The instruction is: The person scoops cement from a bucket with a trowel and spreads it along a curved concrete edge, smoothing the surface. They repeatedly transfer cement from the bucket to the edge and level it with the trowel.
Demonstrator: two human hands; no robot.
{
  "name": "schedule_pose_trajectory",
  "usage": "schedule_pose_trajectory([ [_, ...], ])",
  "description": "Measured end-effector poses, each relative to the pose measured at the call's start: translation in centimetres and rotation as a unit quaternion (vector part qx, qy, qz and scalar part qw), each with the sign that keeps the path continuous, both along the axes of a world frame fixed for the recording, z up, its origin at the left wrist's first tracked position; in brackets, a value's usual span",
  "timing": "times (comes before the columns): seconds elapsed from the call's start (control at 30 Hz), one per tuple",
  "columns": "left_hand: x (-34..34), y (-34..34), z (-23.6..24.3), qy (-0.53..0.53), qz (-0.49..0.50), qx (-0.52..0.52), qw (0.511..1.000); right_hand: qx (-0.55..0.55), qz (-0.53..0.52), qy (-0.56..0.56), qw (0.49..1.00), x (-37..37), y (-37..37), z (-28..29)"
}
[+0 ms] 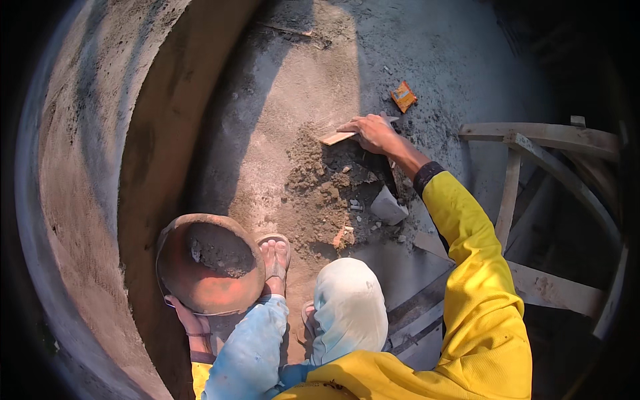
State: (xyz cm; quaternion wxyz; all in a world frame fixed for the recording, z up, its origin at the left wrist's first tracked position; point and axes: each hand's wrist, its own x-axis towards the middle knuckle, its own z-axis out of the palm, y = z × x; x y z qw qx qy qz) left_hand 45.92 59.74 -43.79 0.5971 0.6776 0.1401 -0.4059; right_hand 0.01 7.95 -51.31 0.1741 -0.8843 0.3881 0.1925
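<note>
Item, lower left of the frame: left hand (190, 322), bare, is touching the lower edge of the bowl; its fingers are partly hiding there, so whether it is gripping or only steadying cannot be told. Good handling here, one judges, is bracing the rim so the contents are not spilling.

Item, just above that hand: round, orange-brown bowl (217, 293), stained, is holding dark grey, crumbly matter (220, 248). It is sitting beside the sandalled foot (275, 257), well apart from the right hand.

Item, centre: loose heap of grey-brown, mortar-like rubble (310, 213) is spreading between the hands, nearer the right, its upper end lying just below that hand.

Item, upper centre: flat, straight-edged strip of pale wood (335, 138) is pointing leftward over the heap's top. Scraping well probably calls for laying the long edge flat and drawing in short strokes, while steering around the angular, whitish broken chunk (389, 207) lying right of the heap.

Item, same place: right hand (377, 133) is grasping the strip, fingers curling over it.
</note>
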Motion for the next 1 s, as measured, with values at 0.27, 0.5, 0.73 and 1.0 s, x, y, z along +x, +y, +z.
schedule_pose_trajectory([
  [0.27,-0.1,-2.1,-1.1,0.085,-0.035,-0.089,0.992,-0.123,-0.246,-0.116,0.954,-6.8,-6.1,7.1],
  [0.5,-2.2,-10.4,-1.1,0.063,-0.106,-0.147,0.981,-0.092,-0.273,-0.020,0.957,-13.4,-9.3,0.5],
  [0.73,-4.2,-26.8,-3.9,0.044,-0.165,-0.202,0.964,-0.009,-0.213,-0.047,0.976,-12.7,4.0,1.8],
  [1.0,-11.8,-33.7,-5.1,-0.052,-0.222,-0.194,0.954,-0.026,-0.335,-0.202,0.920,-10.6,17.1,4.2],
])
